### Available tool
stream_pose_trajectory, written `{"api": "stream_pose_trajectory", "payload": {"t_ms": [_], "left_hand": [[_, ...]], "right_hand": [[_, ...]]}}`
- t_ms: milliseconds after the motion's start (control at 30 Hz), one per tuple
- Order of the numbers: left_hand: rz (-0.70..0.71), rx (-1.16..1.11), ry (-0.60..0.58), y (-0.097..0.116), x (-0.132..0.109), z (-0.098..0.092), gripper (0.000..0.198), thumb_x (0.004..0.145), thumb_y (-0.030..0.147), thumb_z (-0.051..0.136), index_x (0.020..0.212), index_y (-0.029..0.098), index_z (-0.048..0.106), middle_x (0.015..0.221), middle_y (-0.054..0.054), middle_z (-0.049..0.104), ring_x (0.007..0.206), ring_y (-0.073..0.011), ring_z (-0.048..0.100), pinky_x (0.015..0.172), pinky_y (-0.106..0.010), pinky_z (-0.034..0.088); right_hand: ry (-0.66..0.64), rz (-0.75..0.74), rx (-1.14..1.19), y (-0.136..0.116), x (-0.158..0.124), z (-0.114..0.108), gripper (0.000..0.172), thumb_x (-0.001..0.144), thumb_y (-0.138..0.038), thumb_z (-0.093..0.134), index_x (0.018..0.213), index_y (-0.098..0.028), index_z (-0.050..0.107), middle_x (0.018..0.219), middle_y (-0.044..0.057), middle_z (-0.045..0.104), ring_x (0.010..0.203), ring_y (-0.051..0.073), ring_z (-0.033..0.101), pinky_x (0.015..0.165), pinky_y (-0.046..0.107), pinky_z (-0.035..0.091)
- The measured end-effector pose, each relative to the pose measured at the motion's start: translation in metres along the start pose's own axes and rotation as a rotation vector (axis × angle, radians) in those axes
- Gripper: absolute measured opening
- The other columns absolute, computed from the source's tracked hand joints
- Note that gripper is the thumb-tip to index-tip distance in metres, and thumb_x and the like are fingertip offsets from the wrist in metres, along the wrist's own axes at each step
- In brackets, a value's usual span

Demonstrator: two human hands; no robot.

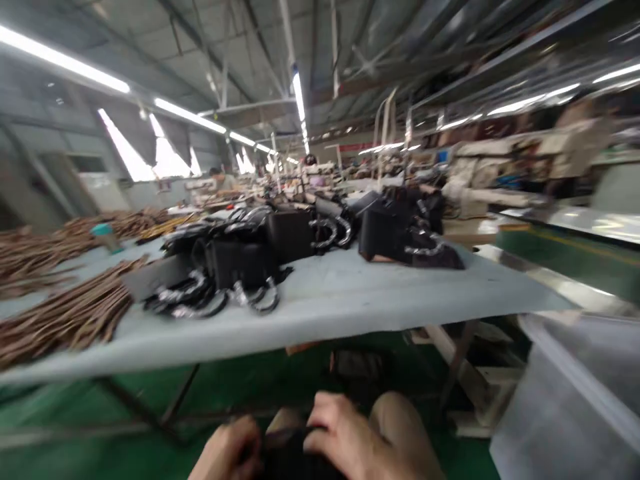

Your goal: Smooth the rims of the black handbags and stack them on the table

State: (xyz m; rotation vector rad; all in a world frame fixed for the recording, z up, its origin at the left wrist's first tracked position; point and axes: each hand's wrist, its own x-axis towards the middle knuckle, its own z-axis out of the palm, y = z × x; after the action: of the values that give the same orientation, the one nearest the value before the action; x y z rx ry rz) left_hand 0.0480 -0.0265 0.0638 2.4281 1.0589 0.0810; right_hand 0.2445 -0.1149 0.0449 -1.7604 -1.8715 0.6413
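Observation:
Both my hands are low at the bottom edge, below the table and over my knees. My left hand (231, 450) and my right hand (343, 433) are closed on a dark piece (293, 453) held between them; motion blur hides what it is. On the grey table (350, 293) ahead lie several dark brown bags (240, 263) with wrapped curved handles (260, 297).
Bundles of thin brown strips (65, 317) cover the table's left side, with a teal-capped bottle (105, 235) behind them. A clear plastic sheet over a bin (575, 393) stands at the right. The floor (75, 413) is green, and more workbenches and sewing stations run into the distance.

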Motion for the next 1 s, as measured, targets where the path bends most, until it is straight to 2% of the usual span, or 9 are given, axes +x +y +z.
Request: {"api": "stream_pose_trajectory", "payload": {"t_ms": [33, 67, 167, 300, 400, 567, 833, 1000], "left_hand": [[-0.085, -0.025, 0.013, -0.003, -0.01, 0.005, 0.009, 0.07, 0.014, 0.052, 0.066, 0.019, 0.059, 0.068, 0.003, 0.056, 0.069, -0.0137, 0.051, 0.062, -0.023, 0.039], [-0.112, -0.06, 0.016, -0.005, -0.017, 0.009, 0.011, 0.067, 0.012, 0.05, 0.069, 0.017, 0.059, 0.069, 0.002, 0.056, 0.069, -0.013, 0.05, 0.062, -0.022, 0.037], [-0.063, -0.195, 0.006, -0.014, -0.024, 0.014, 0.015, 0.067, 0.011, 0.051, 0.076, 0.017, 0.061, 0.077, 0.002, 0.058, 0.073, -0.0114, 0.05, 0.065, -0.019, 0.036], [-0.025, -0.302, 0.091, -0.023, -0.022, 0.017, 0.004, 0.069, 0.018, 0.058, 0.068, 0.015, 0.061, 0.071, 0.002, 0.056, 0.068, -0.0106, 0.05, 0.061, -0.018, 0.036], [0.013, -0.352, 0.141, -0.026, -0.023, 0.02, 0.008, 0.07, 0.02, 0.06, 0.064, 0.014, 0.06, 0.073, 0.001, 0.058, 0.068, -0.0104, 0.051, 0.063, -0.018, 0.037], [0.0, -0.371, 0.185, -0.031, -0.022, 0.026, 0.007, 0.071, 0.018, 0.059, 0.064, 0.014, 0.058, 0.076, 0.001, 0.061, 0.068, -0.0102, 0.052, 0.064, -0.018, 0.038], [-0.04, -0.331, 0.207, -0.03, -0.02, 0.025, 0.009, 0.07, 0.017, 0.056, 0.061, 0.015, 0.057, 0.059, 0.004, 0.052, 0.057, -0.0078, 0.046, 0.054, -0.017, 0.031], [-0.059, -0.368, 0.213, -0.026, -0.019, 0.027, 0.009, 0.067, 0.011, 0.052, 0.059, 0.014, 0.056, 0.057, 0.004, 0.05, 0.055, -0.007, 0.043, 0.054, -0.017, 0.03]], "right_hand": [[0.005, 0.006, 0.023, -0.004, -0.004, 0.004, 0.015, 0.078, -0.03, 0.057, 0.07, -0.021, 0.066, 0.08, 0.0, 0.063, 0.078, 0.014, 0.06, 0.068, 0.022, 0.043], [-0.006, 0.002, 0.041, -0.007, -0.005, 0.005, 0.019, 0.08, -0.029, 0.053, 0.067, -0.021, 0.065, 0.077, -0.001, 0.062, 0.074, 0.013, 0.06, 0.067, 0.021, 0.043], [-0.045, -0.001, 0.022, -0.014, 0.002, 0.001, 0.016, 0.078, -0.025, 0.053, 0.067, -0.025, 0.064, 0.073, -0.002, 0.061, 0.072, 0.013, 0.06, 0.068, 0.02, 0.043], [-0.1, 0.005, -0.027, -0.017, 0.01, 0.001, 0.017, 0.079, -0.028, 0.05, 0.07, -0.027, 0.064, 0.074, -0.003, 0.06, 0.066, 0.014, 0.06, 0.063, 0.022, 0.044], [-0.122, -0.024, -0.02, -0.013, 0.01, 0.008, 0.019, 0.081, -0.031, 0.049, 0.069, -0.026, 0.063, 0.074, -0.003, 0.059, 0.07, 0.013, 0.06, 0.065, 0.021, 0.044], [-0.137, -0.003, -0.015, -0.007, 0.013, 0.015, 0.02, 0.081, -0.033, 0.049, 0.07, -0.025, 0.062, 0.075, -0.003, 0.058, 0.071, 0.011, 0.059, 0.063, 0.018, 0.043], [-0.16, -0.026, 0.027, -0.007, 0.015, 0.018, 0.02, 0.082, -0.036, 0.048, 0.07, -0.024, 0.06, 0.075, -0.003, 0.058, 0.072, 0.012, 0.058, 0.066, 0.019, 0.043], [-0.153, -0.018, -0.014, -0.006, 0.016, 0.022, 0.016, 0.081, -0.033, 0.049, 0.073, -0.026, 0.061, 0.078, -0.003, 0.06, 0.07, 0.012, 0.059, 0.066, 0.02, 0.044]]}}
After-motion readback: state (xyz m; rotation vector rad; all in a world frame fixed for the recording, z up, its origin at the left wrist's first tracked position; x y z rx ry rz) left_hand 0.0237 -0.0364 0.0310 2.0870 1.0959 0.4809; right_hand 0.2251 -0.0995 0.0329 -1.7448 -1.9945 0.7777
